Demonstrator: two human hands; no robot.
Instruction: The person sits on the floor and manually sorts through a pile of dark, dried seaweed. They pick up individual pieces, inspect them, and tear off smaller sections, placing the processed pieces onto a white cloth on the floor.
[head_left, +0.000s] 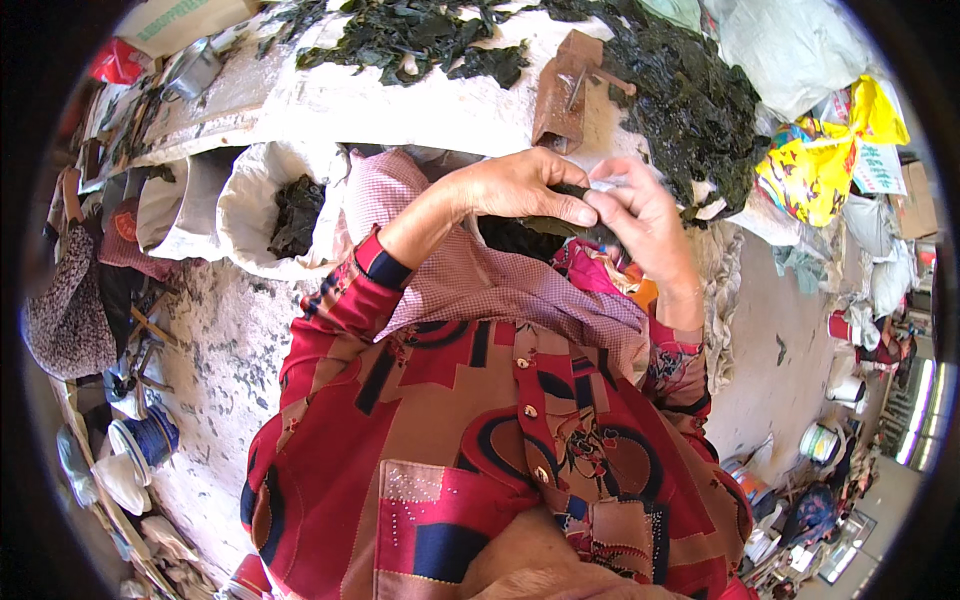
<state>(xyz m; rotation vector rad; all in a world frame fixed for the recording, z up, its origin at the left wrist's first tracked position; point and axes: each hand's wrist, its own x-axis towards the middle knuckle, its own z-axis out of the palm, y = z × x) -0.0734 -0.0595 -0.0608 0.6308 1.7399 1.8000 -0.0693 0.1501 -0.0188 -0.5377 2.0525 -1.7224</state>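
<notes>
My left hand (529, 191) pinches a dark green piece of seaweed (559, 226) between thumb and fingers, above my lap. My right hand (637, 217), blurred, meets the left one and has its thumb and fingertips on the same piece. Just beyond the hands, a rusty square metal tube (566, 97) lies on the white-covered table (442, 112), with a thin rod and a bolt-like piece at its side. A heap of wet dark seaweed (682, 112) lies to the right of the tube. Below the hands, a dark opening (517, 238) holds something hard to make out.
More seaweed (420, 37) is spread at the table's far side. Left of my lap, a white sack (244, 202) has seaweed inside. A checked cloth (480, 285) covers my lap. A yellow plastic bag (814, 169) is at right. Another person (71, 300) sits at far left.
</notes>
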